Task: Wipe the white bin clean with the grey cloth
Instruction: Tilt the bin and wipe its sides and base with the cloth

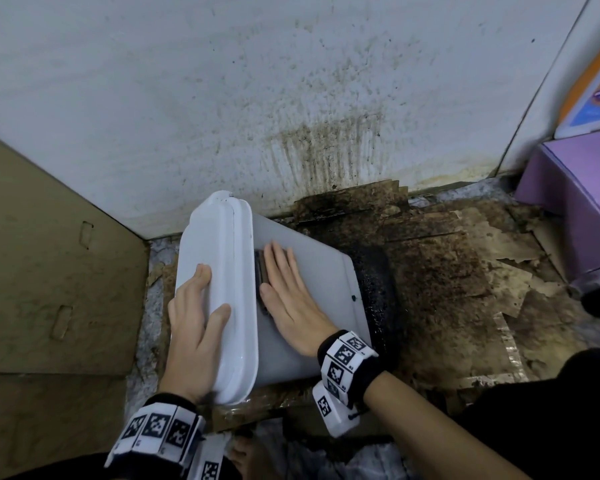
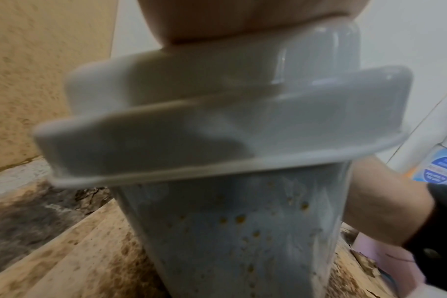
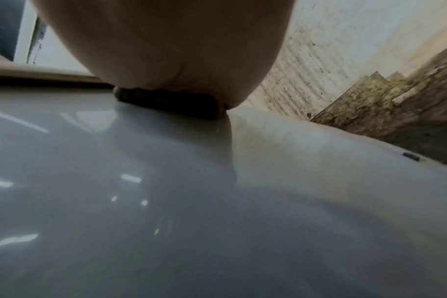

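White bin [image 1: 312, 289] tipped on its side over stained cardboard [image 1: 447, 271] by the spattered wall [image 1: 222, 81], lid [image 1: 219, 289] to the left. Left hand [image 1: 194, 327] flat on the lid top, fingers straight, gripping nothing; right hand [image 1: 288, 292] spread flat on the bin's upturned side, pressing the folded grey cloth [image 1: 261, 271] against it just beside the lid rim. Small brownish spots, perhaps dried splashes, blurred on another face of the bin in the left wrist view.
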`<state>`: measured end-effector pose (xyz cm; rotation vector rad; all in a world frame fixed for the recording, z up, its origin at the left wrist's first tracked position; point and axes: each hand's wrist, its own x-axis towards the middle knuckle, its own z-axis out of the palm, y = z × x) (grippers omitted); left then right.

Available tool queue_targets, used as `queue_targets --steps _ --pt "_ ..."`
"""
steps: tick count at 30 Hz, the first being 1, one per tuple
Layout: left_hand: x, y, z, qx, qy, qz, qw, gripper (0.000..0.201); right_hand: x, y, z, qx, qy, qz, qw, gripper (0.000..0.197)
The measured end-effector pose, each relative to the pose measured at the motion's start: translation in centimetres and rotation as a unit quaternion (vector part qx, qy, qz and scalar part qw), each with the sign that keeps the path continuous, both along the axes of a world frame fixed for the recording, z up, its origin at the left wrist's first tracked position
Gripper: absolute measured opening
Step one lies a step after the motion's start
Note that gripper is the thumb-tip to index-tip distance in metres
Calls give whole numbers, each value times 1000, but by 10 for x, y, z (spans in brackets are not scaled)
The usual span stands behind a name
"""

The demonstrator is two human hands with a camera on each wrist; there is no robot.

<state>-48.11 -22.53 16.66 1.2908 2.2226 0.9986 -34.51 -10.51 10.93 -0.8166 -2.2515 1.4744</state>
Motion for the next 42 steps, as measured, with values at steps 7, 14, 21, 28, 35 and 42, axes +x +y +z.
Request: queue_targets --steps 7,14,21,28,35,42 --pt "0 0 3 1 7 -3 1000 58 9 34 -22 -15 -30 -13 999 59" --pt "5 4 2 4 19 -8 1000 60 35 88 -86 -108 -138 -81 981 58" --pt "12 5 4 10 17 -11 1000 59 45 88 -112 -179 -145 -163 959 59" --pt "19 8 6 12 27 -16 999 61 47 72 -95 -186 -159 -190 951 57" --pt "14 8 3 16 22 -6 1000 59 32 8 -45 -127 -88 -193 969 55" --pt "16 8 4 22 14 -1 1000 58 23 -41 -17 -71 6 -170 983 57"
